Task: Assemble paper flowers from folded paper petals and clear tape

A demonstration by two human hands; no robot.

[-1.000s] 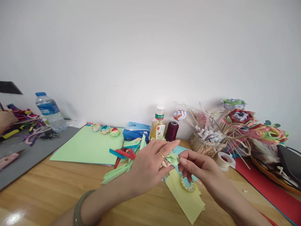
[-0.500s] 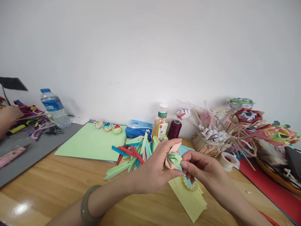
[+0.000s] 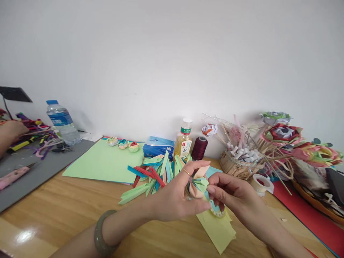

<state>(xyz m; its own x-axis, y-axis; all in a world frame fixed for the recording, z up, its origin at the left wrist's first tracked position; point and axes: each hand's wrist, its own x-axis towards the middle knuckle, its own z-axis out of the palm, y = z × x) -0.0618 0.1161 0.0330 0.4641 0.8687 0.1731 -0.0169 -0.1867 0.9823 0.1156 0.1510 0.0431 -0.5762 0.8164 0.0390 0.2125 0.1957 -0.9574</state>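
Between my hands is a folded paper flower (image 3: 199,183) with peach outer petals and pale green inner ones. My left hand (image 3: 176,195) wraps round it from the left, thumb below and fingers above. From the right, my right hand (image 3: 228,190) pinches a green petal's edge between thumb and forefinger. Under the right fingers a round, yellow-rimmed disc with a dotted edge (image 3: 217,209) partly shows. Yellow paper sheets (image 3: 217,229) lie on the table below. Behind my left hand spreads a pile of folded paper strips (image 3: 154,175) in green, red and blue.
At the back stand a tissue pack (image 3: 158,147), a drink bottle (image 3: 184,141) and a maroon thread spool (image 3: 199,148). Three small paper flowers (image 3: 123,144) rest on green sheets (image 3: 104,165). Right: a basket (image 3: 239,166) and a tape roll (image 3: 261,184). Left: another person's hand (image 3: 12,134) and a water bottle (image 3: 61,123).
The paper flower has turned slightly in my hands and shifted a little to the right. My left fingers and thumb have moved slightly right with it. My right hand keeps its pinch.
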